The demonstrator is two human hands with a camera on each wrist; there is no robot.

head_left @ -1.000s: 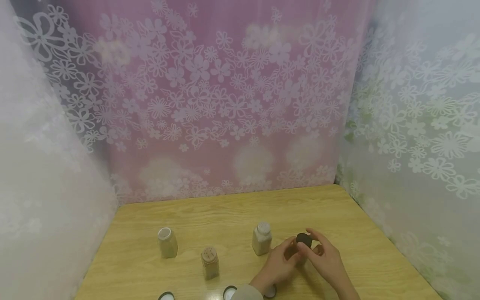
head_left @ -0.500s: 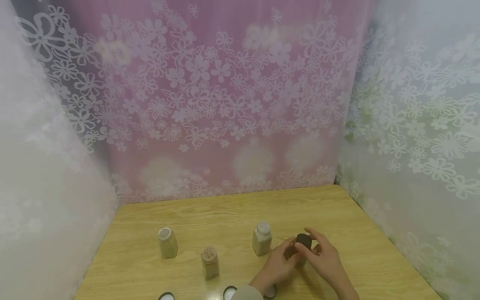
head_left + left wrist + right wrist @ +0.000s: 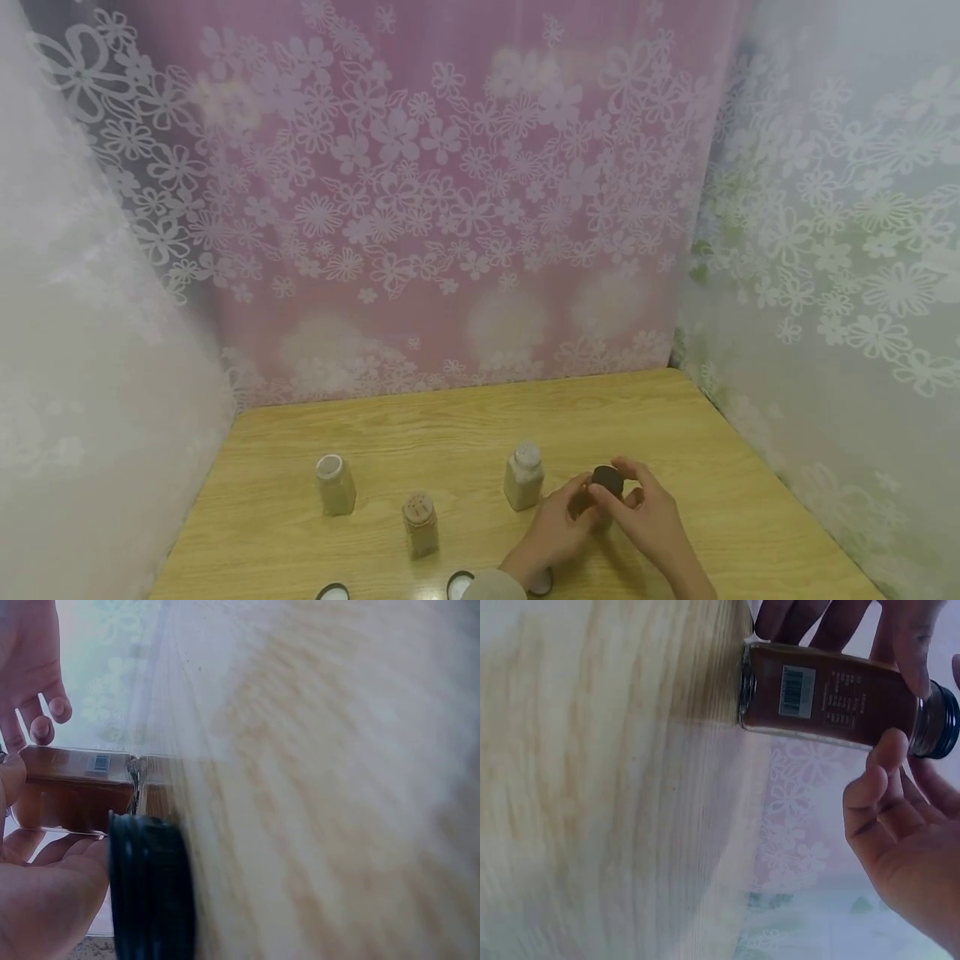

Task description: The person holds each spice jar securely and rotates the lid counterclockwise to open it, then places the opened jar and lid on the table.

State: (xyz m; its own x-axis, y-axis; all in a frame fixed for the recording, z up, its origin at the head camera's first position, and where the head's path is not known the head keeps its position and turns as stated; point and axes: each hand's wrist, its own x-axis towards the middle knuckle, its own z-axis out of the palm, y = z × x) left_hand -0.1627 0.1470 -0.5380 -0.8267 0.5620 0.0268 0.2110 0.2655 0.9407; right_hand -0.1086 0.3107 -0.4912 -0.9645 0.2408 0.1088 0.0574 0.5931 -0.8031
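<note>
A glass spice jar [image 3: 836, 701] with brown contents stands upright on the table at the right, a barcode label on its side. My left hand [image 3: 558, 527] grips the jar's body. With thumb and fingers my right hand [image 3: 654, 521] holds the round black lid [image 3: 608, 481] on top of the jar. In the head view the hands hide most of the jar's body. The right wrist view shows the lid sitting at the jar's neck; from there I cannot tell how tight it is.
Three lidless jars stand on the wooden table [image 3: 420, 425]: an open-mouthed one [image 3: 337, 487], one with a holed brownish top [image 3: 422, 529], and one with a pale holed top [image 3: 523, 479]. Near the front edge lie loose lids, including a left one [image 3: 333, 592] and a middle one [image 3: 459, 587].
My right fingers shift slightly around the black lid. The jar, the left hand and the other jars stay where they were.
</note>
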